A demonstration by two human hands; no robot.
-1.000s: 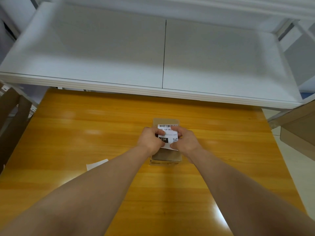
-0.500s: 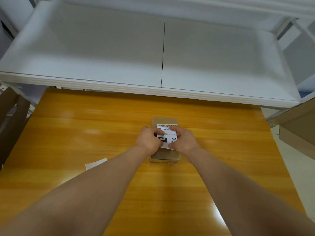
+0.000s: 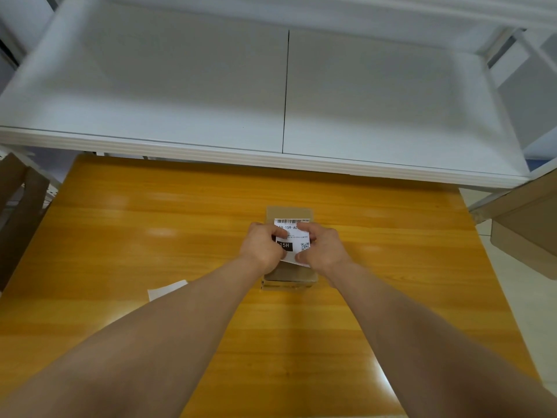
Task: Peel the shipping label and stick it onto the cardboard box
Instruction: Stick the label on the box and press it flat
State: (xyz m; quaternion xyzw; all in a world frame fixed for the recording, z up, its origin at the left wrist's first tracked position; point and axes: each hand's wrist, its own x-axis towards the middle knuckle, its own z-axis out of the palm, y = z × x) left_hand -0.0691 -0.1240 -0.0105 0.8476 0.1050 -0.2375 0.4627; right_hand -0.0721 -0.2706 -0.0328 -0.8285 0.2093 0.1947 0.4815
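- Left hand (image 3: 262, 248): fingers curled, pinching the left edge of the label (image 3: 297, 240), thumb lying on the printed face by the black block.
- Right hand (image 3: 323, 247): fingers curled likewise, pinching the right edge, thumb near the QR code.
- Label: held printed side up, over the top of the box (image 3: 290, 274). Its far edge, with the barcode, looks to be on or very near the cardboard; its near edge curls up clear of it. Whether any part has stuck yet cannot be told.
- Box: small, brown, flat on the table (image 3: 187, 224), between the forearms.
- Step judged: laying the label down. To do it well: square the far edge to the box first, then press from that edge toward the body, letting go only as the paper flattens, so no crease or bubble forms.
- A white paper scrap (image 3: 167, 289), likely the backing, lies on the table left of the box, well apart.
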